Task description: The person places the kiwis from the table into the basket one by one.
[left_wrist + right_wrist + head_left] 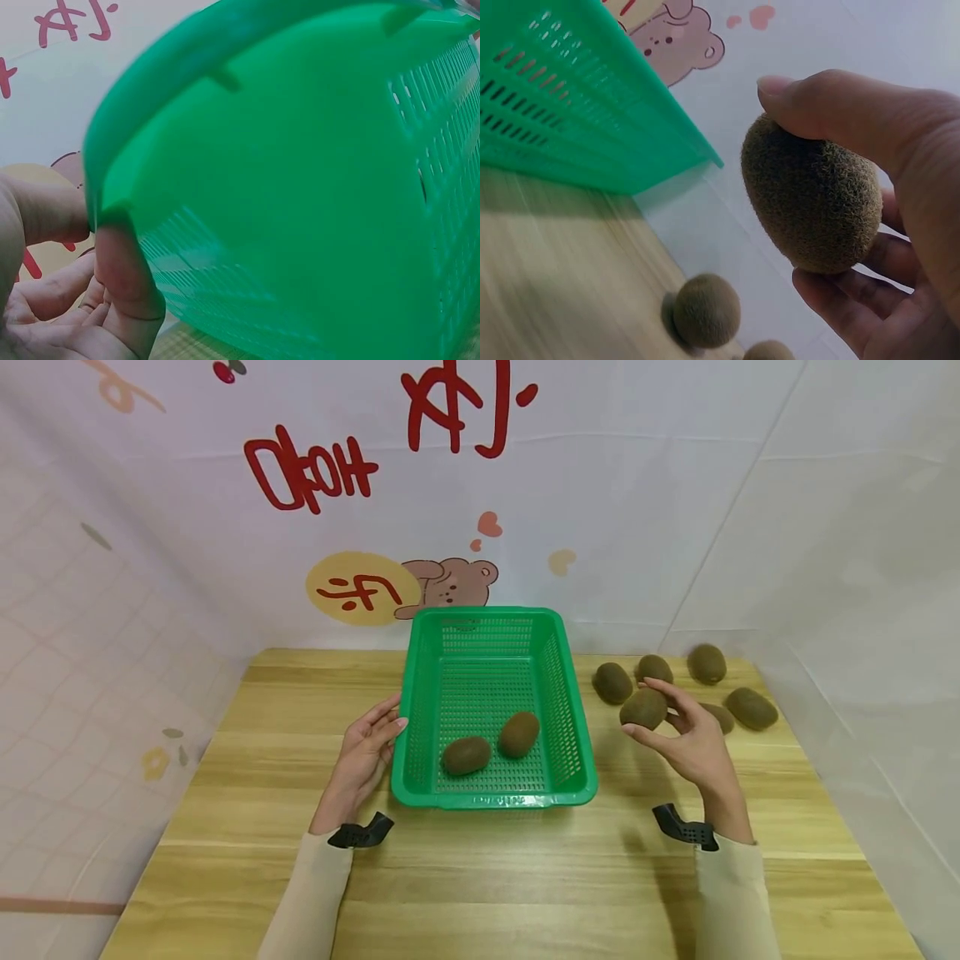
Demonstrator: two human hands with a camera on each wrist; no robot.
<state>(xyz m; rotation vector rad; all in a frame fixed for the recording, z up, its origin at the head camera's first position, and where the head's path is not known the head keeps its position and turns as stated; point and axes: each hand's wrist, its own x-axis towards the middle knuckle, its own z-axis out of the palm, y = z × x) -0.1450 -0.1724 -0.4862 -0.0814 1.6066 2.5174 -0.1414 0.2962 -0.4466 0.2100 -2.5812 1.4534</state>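
Note:
A brown, fuzzy kiwi (642, 710) is held up between the thumb and fingers of my right hand (693, 739), right of the basket. Seen closer in the right wrist view, the kiwi (814, 195) has the thumb on top and fingers beneath. My left hand (367, 756) grips the left rim of a green plastic basket (495, 800), the thumb at the rim and the other fingers along the outer wall. Inside the basket's near half lie two kiwis, one on its side (467, 755) and one tilted (519, 735).
Several more kiwis lie at the table's back right, among them a kiwi (612, 683) near the basket and another kiwi (750, 709) farther right. One is partly hidden behind my right hand. A printed white cloth (600, 510) hangs behind the wooden table (510, 885).

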